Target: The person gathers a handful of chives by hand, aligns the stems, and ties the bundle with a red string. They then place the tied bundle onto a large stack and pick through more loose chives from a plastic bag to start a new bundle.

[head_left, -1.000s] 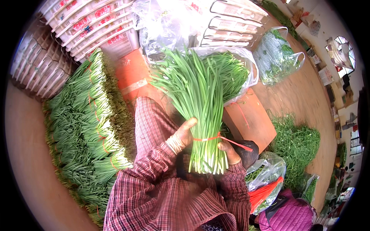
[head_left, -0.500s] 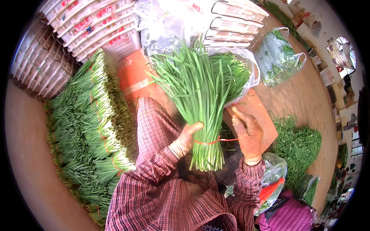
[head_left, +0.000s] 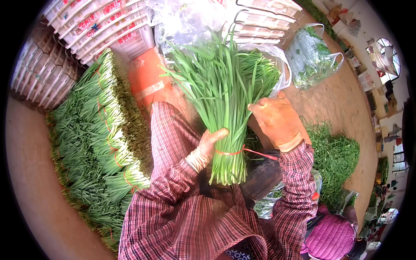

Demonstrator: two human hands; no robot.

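My left hand [head_left: 209,142] is wrapped round a bunch of long flat green leaves, most like garlic chives [head_left: 229,99], held upright with the pale cut stems down. A red tie [head_left: 229,152] circles the stems just below that hand. Its loose end stretches right toward my right wrist. At the right edge of the leaves is my right hand [head_left: 275,121], in an orange glove, fingers curled and fingertips pinched against the leaves. What they pinch is too small to make out. Behind the bunch, more chives [head_left: 264,71] lie in an open clear plastic bag [head_left: 284,65].
To my left is a big stack of tied chive bunches [head_left: 93,151]. White plastic baskets [head_left: 104,30] are piled behind it, others [head_left: 260,21] at the back. Loose greens [head_left: 331,160] and a filled clear bag [head_left: 312,58] lie on the right. A person in purple quilted clothing [head_left: 331,238] is at lower right.
My right hand has moved up and inward from beside the tie to the leaf edge, its fingers now curled. The tie's loose end trails below it. My left hand keeps its grip.
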